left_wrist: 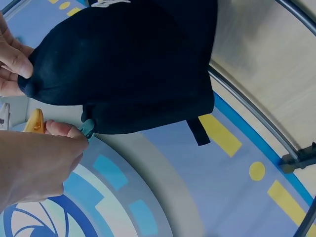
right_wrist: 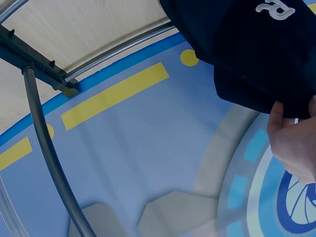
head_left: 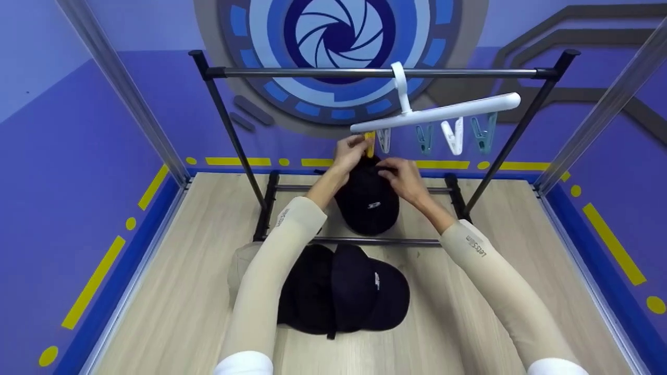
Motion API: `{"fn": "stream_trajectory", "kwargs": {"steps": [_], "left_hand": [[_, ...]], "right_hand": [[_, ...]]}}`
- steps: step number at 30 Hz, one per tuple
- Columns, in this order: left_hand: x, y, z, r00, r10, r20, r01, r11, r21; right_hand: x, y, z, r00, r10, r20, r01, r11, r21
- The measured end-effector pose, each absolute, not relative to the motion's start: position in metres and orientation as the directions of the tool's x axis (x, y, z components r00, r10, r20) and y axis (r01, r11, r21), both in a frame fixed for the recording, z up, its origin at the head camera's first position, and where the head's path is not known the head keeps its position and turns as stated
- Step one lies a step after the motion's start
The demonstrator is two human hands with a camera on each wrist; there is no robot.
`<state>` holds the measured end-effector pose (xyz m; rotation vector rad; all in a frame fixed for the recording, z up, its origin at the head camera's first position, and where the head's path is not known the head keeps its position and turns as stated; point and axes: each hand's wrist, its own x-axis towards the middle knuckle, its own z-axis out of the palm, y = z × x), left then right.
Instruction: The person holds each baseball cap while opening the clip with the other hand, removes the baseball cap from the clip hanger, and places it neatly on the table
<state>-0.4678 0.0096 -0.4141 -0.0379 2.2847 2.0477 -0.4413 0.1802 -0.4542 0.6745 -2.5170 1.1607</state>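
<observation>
A black baseball cap (head_left: 367, 205) with a small white logo hangs below the left end of a white clip hanger (head_left: 443, 113). My left hand (head_left: 348, 154) pinches a teal clip (left_wrist: 87, 128), whose end shows at the cap's edge in the left wrist view. Right beside those fingers is a yellow clip (head_left: 370, 146). With fingertips and thumb, my right hand (head_left: 405, 180) grips the cap's fabric at its upper right; the same hold shows at the edge of the right wrist view.
The hanger hooks over a dark metal rail (head_left: 312, 73). Along it hang more clips, including a white clip (head_left: 454, 136) and a teal clip (head_left: 485, 134). Several stacked dark caps (head_left: 385, 297) and a beige cap (head_left: 241, 263) lie on the wooden floor (head_left: 172, 291) in front.
</observation>
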Motion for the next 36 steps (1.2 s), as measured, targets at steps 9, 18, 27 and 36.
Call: {"fn": "stream_trajectory", "kwargs": {"steps": [9,18,27,36], "left_hand": [[-0.449,-0.012,-0.416,-0.985,0.127,0.12,0.171,0.57,0.804],[-0.42,-0.045,-0.424,-0.948,0.259,0.184,0.317,0.751,0.579],[-0.386,-0.084,-0.431,-0.915,0.391,0.099,0.398,0.834,0.382],[-0.348,-0.111,-0.438,-0.908,0.417,0.023,0.403,0.86,0.313]], "right_hand": [[-0.424,0.195,-0.444,-0.863,-0.234,0.447,-0.488,0.612,-0.623],[-0.41,0.215,-0.434,-0.845,-0.247,0.474,-0.515,0.615,-0.597],[-0.394,0.237,-0.421,-0.807,-0.235,0.541,-0.559,0.6,-0.572],[-0.372,0.255,-0.416,-0.85,-0.226,0.476,-0.502,0.622,-0.601]]}}
